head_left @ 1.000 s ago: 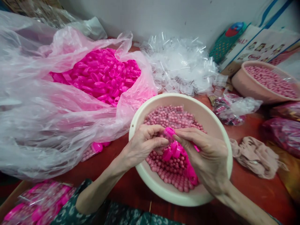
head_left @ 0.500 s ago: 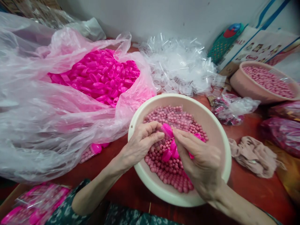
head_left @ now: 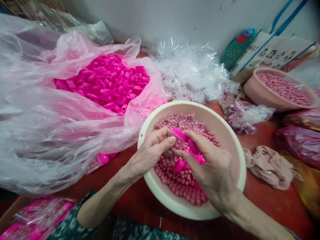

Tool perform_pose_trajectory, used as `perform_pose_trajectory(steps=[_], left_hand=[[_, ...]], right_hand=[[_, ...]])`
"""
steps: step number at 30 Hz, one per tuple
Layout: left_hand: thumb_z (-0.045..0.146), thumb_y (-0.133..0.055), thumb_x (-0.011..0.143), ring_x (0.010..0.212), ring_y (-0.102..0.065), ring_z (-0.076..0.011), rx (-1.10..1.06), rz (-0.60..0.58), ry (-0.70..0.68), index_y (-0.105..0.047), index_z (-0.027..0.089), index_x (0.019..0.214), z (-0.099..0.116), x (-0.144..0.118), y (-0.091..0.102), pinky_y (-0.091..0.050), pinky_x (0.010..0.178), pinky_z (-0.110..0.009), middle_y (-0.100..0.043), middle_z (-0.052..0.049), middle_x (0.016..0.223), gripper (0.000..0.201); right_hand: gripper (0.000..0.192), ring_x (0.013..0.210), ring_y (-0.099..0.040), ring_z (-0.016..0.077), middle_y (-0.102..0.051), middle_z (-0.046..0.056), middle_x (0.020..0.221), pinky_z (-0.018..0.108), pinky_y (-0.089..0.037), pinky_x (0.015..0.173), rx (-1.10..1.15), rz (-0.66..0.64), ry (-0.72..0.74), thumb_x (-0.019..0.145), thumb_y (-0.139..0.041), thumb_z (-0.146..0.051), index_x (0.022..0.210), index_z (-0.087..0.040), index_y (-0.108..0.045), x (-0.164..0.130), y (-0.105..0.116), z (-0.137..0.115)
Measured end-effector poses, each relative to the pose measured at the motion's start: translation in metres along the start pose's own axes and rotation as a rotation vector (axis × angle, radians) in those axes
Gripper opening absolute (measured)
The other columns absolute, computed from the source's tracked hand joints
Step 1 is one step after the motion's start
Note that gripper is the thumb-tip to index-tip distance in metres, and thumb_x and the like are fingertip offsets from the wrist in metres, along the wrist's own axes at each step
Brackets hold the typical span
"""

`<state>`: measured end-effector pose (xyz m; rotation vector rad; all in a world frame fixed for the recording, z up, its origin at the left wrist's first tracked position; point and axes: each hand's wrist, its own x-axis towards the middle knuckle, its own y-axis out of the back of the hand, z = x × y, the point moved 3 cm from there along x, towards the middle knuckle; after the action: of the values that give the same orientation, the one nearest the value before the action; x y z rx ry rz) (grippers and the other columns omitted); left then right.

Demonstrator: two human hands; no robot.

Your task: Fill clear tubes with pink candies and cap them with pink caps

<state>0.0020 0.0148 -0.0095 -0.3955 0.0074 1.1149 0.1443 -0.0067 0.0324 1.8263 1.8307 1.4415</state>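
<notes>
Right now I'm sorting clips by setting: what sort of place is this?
Probably a small home packing workshop: a bag of pink caps, a heap of clear tubes, and a basin of pink beads on one table.

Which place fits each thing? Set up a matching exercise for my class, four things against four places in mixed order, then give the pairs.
Things:
1. pink cap
2. cream basin
3. clear plastic pieces
4. beige cloth

Places:
A. heaped by the wall
B. on the table, right of the cream basin
C. under both hands, full of pink beads
D. between the left hand and right hand

Pairs: 1-D, 2-C, 3-A, 4-B
</notes>
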Motion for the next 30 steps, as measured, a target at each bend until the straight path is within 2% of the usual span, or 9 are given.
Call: perform_pose_trajectory(steps=[4, 7, 10, 13, 17, 19, 23, 27, 30], left_hand=[[0.035, -0.050, 0.090, 0.046, -0.052, -0.0054, -0.014, -0.003, 0.027, -0.051, 0.016, 0.086, -0.001, -0.002, 0.001, -0.041, 0.045, -0.015, -0.056, 0.003, 0.065, 0.020], [0.035, -0.051, 0.089, 0.043, -0.048, -0.0041, -0.019, 0.021, 0.036, -0.051, 0.015, 0.084, -0.001, -0.003, 0.001, -0.040, 0.042, -0.014, -0.055, 0.004, 0.062, 0.020], [0.034, -0.050, 0.089, 0.044, -0.047, -0.0040, -0.005, 0.050, 0.022, -0.051, 0.015, 0.084, -0.001, -0.004, 0.000, -0.039, 0.042, -0.014, -0.054, 0.004, 0.062, 0.020], [0.035, -0.049, 0.090, 0.048, -0.049, -0.0050, 0.010, 0.048, 0.024, -0.052, 0.016, 0.087, 0.001, -0.004, -0.002, -0.040, 0.044, -0.015, -0.053, 0.003, 0.064, 0.020], [0.034, -0.051, 0.089, 0.047, -0.047, -0.0037, 0.045, -0.012, 0.043, -0.053, 0.015, 0.087, 0.003, -0.004, -0.005, -0.037, 0.044, -0.014, -0.053, 0.004, 0.066, 0.018], [0.032, -0.052, 0.089, 0.048, -0.046, -0.0031, 0.065, -0.041, 0.045, -0.053, 0.015, 0.086, 0.003, -0.005, -0.006, -0.036, 0.044, -0.014, -0.051, 0.005, 0.064, 0.017], [0.031, -0.050, 0.090, 0.050, -0.047, -0.0032, 0.073, -0.069, 0.043, -0.053, 0.016, 0.086, 0.003, -0.006, -0.006, -0.038, 0.046, -0.014, -0.049, 0.005, 0.064, 0.016], [0.030, -0.048, 0.091, 0.049, -0.048, -0.0037, 0.091, -0.100, 0.065, -0.052, 0.016, 0.089, 0.002, -0.006, -0.006, -0.038, 0.047, -0.015, -0.051, 0.005, 0.066, 0.015], [0.030, -0.047, 0.091, 0.048, -0.048, -0.0039, 0.090, -0.110, 0.070, -0.050, 0.017, 0.088, 0.002, -0.005, -0.006, -0.037, 0.045, -0.016, -0.050, 0.005, 0.067, 0.014]], right_hand=[[0.033, 0.092, -0.068, 0.0161, -0.071, 0.007, 0.105, 0.026, -0.055, 0.085, 0.008, -0.033, 0.055, 0.084, -0.049, -0.004, 0.112, -0.015, -0.063, -0.003, -0.004, 0.000], [0.037, 0.101, -0.065, 0.0189, -0.069, 0.015, 0.108, 0.027, -0.052, 0.092, -0.079, 0.075, 0.190, 0.079, -0.046, 0.003, 0.110, -0.006, -0.064, -0.011, -0.010, -0.003], [0.036, 0.102, -0.065, 0.0215, -0.069, 0.019, 0.106, 0.028, -0.053, 0.091, -0.118, 0.138, 0.218, 0.079, -0.044, 0.004, 0.109, -0.002, -0.065, -0.013, -0.012, -0.006], [0.032, 0.092, -0.068, 0.0195, -0.071, 0.011, 0.104, 0.028, -0.056, 0.083, 0.017, -0.019, 0.085, 0.085, -0.047, -0.004, 0.109, -0.012, -0.066, 0.001, -0.004, -0.001], [0.025, 0.070, -0.067, 0.0164, -0.072, 0.002, 0.082, 0.026, -0.055, 0.065, 0.151, -0.306, -0.128, 0.087, -0.056, -0.022, 0.110, -0.019, -0.065, 0.022, 0.010, 0.014], [0.024, 0.074, -0.067, 0.0173, -0.071, 0.002, 0.081, 0.027, -0.054, 0.068, 0.158, -0.393, -0.073, 0.087, -0.055, -0.022, 0.109, -0.019, -0.066, 0.026, 0.012, 0.017], [0.018, 0.074, -0.066, 0.0182, -0.069, 0.002, 0.074, 0.027, -0.052, 0.070, 0.122, -0.427, 0.045, 0.087, -0.050, -0.017, 0.087, -0.020, -0.068, 0.024, 0.012, 0.018], [0.022, 0.083, -0.066, 0.0186, -0.069, 0.005, 0.097, 0.029, -0.053, 0.074, 0.157, -0.534, -0.051, 0.089, -0.050, -0.024, 0.107, -0.020, -0.061, 0.017, 0.010, 0.024], [0.034, 0.103, -0.062, 0.0199, -0.064, 0.006, 0.118, 0.032, -0.051, 0.088, 0.156, -0.496, 0.020, 0.088, -0.048, -0.016, 0.121, -0.023, -0.054, 0.014, 0.010, 0.026]])
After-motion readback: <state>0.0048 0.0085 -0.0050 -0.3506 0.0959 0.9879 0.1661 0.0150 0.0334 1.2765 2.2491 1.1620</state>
